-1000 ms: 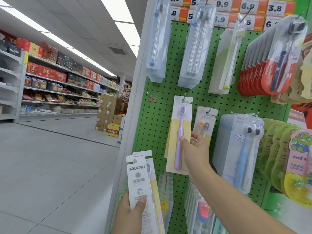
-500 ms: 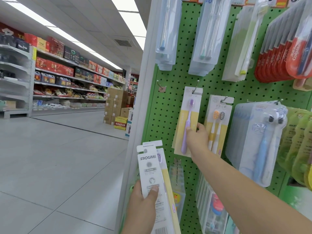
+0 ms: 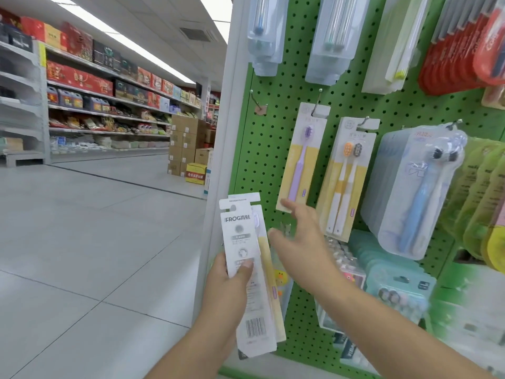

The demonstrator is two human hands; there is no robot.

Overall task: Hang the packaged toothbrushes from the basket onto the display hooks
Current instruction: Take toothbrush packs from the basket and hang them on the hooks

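Off the purple toothbrush pack (image 3: 299, 157) my right hand (image 3: 299, 236) had dropped, fingers spread and empty, just below that pack, which hung on its hook (image 3: 317, 103) on the green pegboard (image 3: 262, 160). My left hand (image 3: 229, 285) gripped a stack of packaged toothbrushes (image 3: 247, 272) upright, thumb pressed on the white FROG card. No basket was in view.

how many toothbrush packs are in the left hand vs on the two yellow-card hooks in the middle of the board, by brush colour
Held in the left hand:
white FROG pack: 1
yellow pack behind it: 1
On the pegboard hooks:
purple brush pack: 1
orange and grey twin pack: 1
Total: 4
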